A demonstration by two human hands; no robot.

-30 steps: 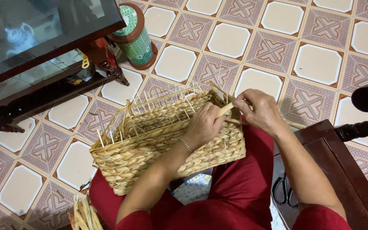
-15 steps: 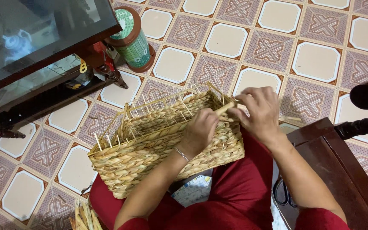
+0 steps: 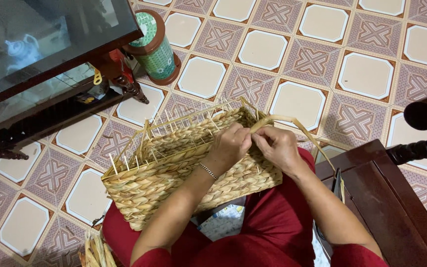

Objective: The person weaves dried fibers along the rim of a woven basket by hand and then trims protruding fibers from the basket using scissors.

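A green-patterned cylindrical canister (image 3: 155, 47) with brown cap stands by the glass cabinet's (image 3: 45, 44) corner, while on my lap the half-woven basket (image 3: 184, 165) lies under my left hand (image 3: 231, 143) and right hand (image 3: 278, 147), both pinching a straw strand (image 3: 292, 123) at its far rim, fingertips hidden.

A round green-and-white canister (image 3: 155, 47) with a brown lid and base stands well beyond the left hand (image 3: 231, 143).
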